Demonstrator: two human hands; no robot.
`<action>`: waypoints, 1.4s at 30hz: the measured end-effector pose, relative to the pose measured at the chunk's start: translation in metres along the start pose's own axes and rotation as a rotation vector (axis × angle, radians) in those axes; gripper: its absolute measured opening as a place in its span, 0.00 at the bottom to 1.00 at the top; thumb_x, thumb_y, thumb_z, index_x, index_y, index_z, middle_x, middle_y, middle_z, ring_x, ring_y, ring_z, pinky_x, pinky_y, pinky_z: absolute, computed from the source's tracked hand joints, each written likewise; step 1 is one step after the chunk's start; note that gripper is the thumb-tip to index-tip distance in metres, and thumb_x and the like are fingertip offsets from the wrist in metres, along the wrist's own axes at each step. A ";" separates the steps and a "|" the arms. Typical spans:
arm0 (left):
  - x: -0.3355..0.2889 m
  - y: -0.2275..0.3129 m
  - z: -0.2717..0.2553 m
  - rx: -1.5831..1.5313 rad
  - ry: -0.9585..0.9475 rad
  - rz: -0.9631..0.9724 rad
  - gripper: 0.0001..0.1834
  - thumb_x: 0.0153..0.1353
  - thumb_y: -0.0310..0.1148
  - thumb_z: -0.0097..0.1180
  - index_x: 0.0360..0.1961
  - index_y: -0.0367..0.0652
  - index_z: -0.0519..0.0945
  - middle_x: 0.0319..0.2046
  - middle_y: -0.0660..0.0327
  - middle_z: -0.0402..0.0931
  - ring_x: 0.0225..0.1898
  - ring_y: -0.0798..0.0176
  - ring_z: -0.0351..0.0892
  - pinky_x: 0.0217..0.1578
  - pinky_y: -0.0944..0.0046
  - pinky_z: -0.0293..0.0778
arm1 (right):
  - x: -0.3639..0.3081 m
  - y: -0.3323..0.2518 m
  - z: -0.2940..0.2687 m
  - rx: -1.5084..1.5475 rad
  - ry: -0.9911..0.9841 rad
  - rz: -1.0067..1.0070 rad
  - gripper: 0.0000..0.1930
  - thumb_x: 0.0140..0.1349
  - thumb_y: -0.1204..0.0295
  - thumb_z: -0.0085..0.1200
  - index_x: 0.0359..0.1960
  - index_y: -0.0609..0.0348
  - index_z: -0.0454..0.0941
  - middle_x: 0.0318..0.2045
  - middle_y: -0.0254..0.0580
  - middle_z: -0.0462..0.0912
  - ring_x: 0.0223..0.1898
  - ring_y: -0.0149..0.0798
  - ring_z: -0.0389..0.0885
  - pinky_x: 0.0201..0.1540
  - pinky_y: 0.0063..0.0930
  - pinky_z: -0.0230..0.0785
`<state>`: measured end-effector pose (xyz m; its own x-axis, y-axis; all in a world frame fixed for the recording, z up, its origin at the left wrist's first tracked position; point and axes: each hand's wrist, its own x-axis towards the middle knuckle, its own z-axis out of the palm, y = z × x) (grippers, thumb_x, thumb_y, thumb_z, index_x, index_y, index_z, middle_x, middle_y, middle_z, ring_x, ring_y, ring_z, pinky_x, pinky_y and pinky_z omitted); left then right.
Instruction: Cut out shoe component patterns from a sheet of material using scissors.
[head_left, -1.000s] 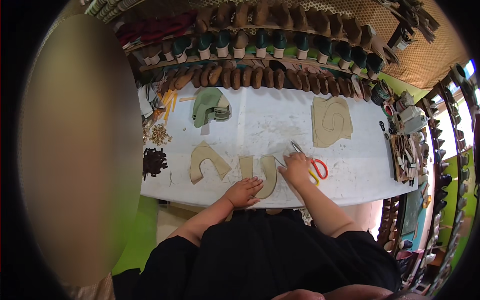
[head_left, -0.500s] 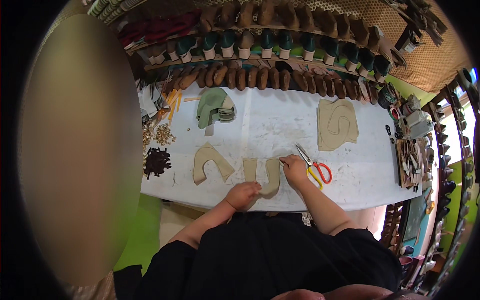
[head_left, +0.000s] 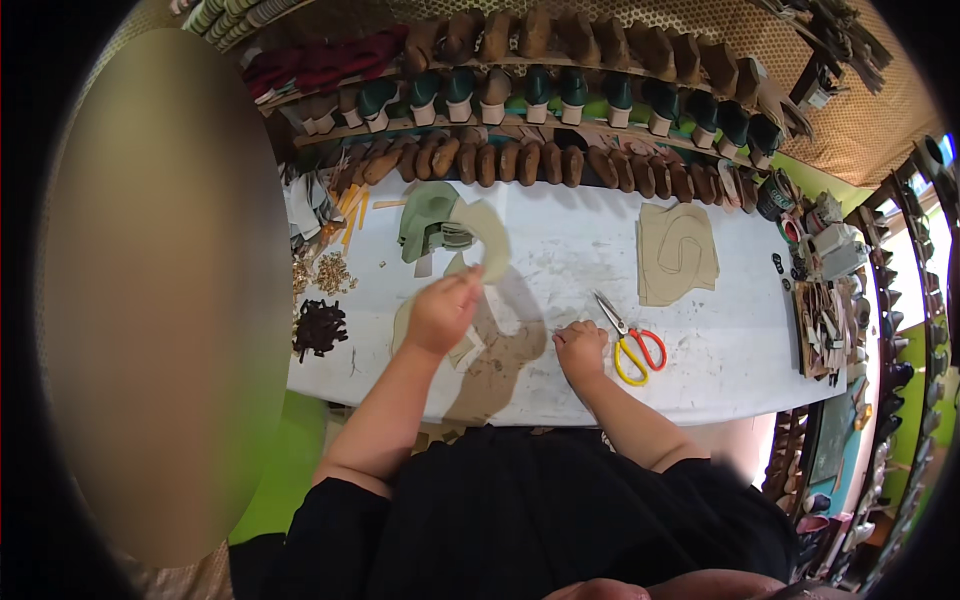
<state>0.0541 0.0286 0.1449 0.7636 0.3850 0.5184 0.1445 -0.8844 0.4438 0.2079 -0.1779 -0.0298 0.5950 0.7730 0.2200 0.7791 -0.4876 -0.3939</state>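
My left hand (head_left: 447, 308) is raised over the table, closed on one end of a curved beige cut piece (head_left: 492, 240). The piece is slightly blurred, and its upper end overlaps the stack of green curved pieces (head_left: 425, 215). Another beige curved piece (head_left: 402, 325) lies mostly hidden behind my left hand and forearm. On the white tabletop rests my right hand (head_left: 582, 350), fingers a little apart, with nothing visible in it. Just right of it lie scissors (head_left: 628, 340) with one yellow and one red handle, their blades parted.
Beige sheets with drawn outlines (head_left: 678, 255) lie at the far right. Small gold-coloured parts (head_left: 333, 272) and a dark pile (head_left: 320, 326) sit at the left edge. Shoe lasts (head_left: 520, 163) and green heeled shoes (head_left: 538, 92) line the back shelves. Brown pieces (head_left: 817, 330) stand at the right edge.
My left hand has lifted the curved beige piece off the table and moved it up and left toward the green stack. My right hand has let go of it and shifted slightly down.
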 end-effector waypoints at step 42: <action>-0.151 -0.078 -0.088 0.107 0.202 -0.404 0.04 0.53 0.29 0.63 0.29 0.43 0.82 0.65 0.40 0.65 0.64 0.36 0.65 0.66 0.48 0.59 | 0.020 -0.187 -0.092 0.931 -0.732 0.176 0.11 0.65 0.68 0.57 0.43 0.62 0.83 0.36 0.34 0.83 0.39 0.27 0.75 0.45 0.22 0.67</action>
<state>-0.1277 0.0628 0.0970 0.4964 0.7386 0.4560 0.4772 -0.6710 0.5675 0.0919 -0.1087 0.1301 0.1901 0.9198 -0.3432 0.0763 -0.3624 -0.9289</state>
